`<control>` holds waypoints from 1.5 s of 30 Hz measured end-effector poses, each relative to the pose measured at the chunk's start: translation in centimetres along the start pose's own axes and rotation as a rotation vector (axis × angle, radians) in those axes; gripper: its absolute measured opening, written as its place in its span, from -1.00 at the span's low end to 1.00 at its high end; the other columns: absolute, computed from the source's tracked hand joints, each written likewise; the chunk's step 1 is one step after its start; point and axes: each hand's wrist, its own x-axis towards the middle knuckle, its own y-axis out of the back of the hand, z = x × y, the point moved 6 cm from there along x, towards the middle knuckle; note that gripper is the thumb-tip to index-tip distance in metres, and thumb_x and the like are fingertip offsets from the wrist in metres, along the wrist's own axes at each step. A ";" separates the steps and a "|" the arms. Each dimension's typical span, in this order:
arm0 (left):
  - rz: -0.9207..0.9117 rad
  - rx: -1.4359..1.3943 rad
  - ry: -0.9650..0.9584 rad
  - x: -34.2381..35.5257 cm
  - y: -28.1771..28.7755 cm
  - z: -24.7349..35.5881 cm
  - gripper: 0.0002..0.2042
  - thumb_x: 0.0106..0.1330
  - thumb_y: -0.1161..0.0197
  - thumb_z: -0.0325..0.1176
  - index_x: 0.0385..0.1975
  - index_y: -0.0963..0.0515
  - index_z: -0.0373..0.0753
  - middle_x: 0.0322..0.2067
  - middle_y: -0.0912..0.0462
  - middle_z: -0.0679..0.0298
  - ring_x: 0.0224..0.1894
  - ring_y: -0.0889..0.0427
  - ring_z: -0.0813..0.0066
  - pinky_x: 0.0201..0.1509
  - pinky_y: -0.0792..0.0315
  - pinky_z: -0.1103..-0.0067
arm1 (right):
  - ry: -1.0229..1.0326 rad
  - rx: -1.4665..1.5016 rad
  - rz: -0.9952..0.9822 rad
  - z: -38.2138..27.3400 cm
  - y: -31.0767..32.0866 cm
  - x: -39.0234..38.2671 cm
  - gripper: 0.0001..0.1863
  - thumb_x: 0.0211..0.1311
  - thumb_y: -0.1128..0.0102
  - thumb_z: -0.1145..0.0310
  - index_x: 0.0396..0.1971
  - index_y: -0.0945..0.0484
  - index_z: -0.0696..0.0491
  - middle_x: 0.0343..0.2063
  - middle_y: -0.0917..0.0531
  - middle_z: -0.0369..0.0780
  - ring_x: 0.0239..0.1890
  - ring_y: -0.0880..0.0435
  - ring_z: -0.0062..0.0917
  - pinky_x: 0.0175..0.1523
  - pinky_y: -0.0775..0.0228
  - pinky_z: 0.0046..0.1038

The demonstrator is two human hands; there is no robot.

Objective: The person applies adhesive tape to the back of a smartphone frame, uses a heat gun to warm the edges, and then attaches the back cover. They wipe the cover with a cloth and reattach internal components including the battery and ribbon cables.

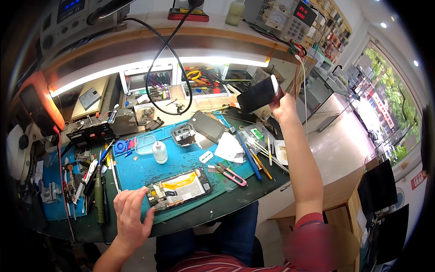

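My left hand (131,213) rests at the left end of an opened smartphone (181,189), thumb and fingers at its two corners. The phone lies on the blue mat (136,174), its inside facing up, with an orange flex cable and bare circuit parts showing. Raised at the far right, my right hand (284,109) grips a dark, flat, phone-sized panel (257,95) with a white strip along one edge. Pink-handled snips (230,174), a razor blade (206,157) and a white dropper bottle (159,152) lie or stand beyond the phone.
Screwdrivers and tweezers crowd the left side near a green-handled tool (99,195). A clear plastic box (145,144), white paper (230,148) and a blue stick (248,156) lie on the mat. A black cable (167,44) loops down from above. Tool trays (206,81) stand behind.
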 end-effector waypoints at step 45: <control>-0.042 0.003 0.010 -0.1 -0.4 0.1 -0.37 0.09 -0.35 -0.57 0.25 -0.36 -0.40 0.10 -0.57 0.07 0.16 -0.45 0.00 0.37 -0.18 0.10 | -0.348 -0.726 -0.123 -0.6 13.9 -12.7 -0.68 0.28 -0.38 0.39 0.00 -0.61 0.16 -0.15 -0.71 -0.27 -0.18 -0.69 -0.62 -0.09 -0.60 -0.53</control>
